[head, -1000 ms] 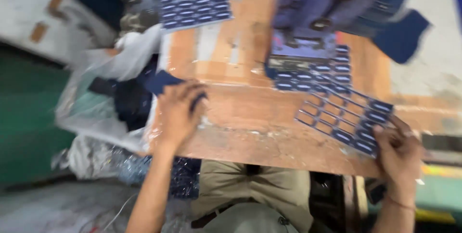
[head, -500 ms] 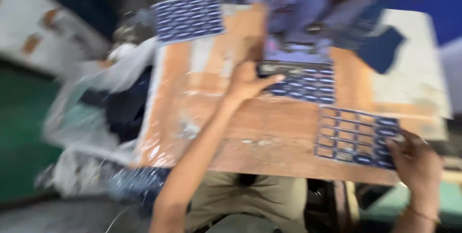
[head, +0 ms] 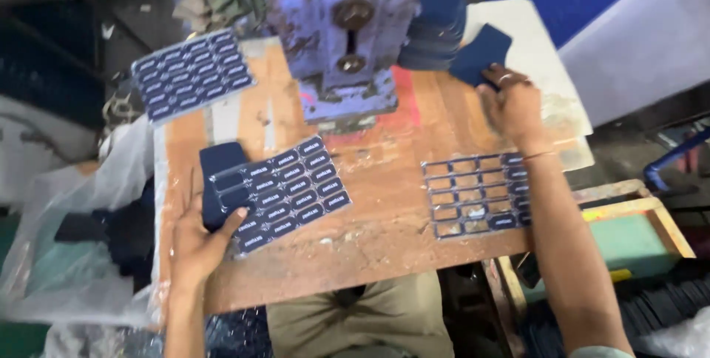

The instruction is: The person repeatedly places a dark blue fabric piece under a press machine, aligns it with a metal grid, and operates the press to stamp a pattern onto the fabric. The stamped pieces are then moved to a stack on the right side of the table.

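Observation:
My left hand [head: 198,243] grips the near left corner of a dark blue sheet of small rectangular labels [head: 285,189] lying flat on the wooden bench [head: 377,243]. Some label cells at the sheet's left end are empty. My right hand [head: 512,105] reaches to the far right and holds the edge of a dark blue fabric piece [head: 481,55] on a white board [head: 540,55]. Under my right forearm lies a mostly emptied blue label frame [head: 477,194] with open cells and a few labels left.
A blue-purple press machine [head: 347,32] stands at the back middle of the bench. Another full label sheet [head: 194,75] lies at the back left. A clear plastic bag [head: 81,247] with dark pieces hangs at the left. My knees are under the bench.
My left hand has drawn the label sheet from under the press toward the near left. My right hand left the emptied frame and moved up to the blue fabric piece.

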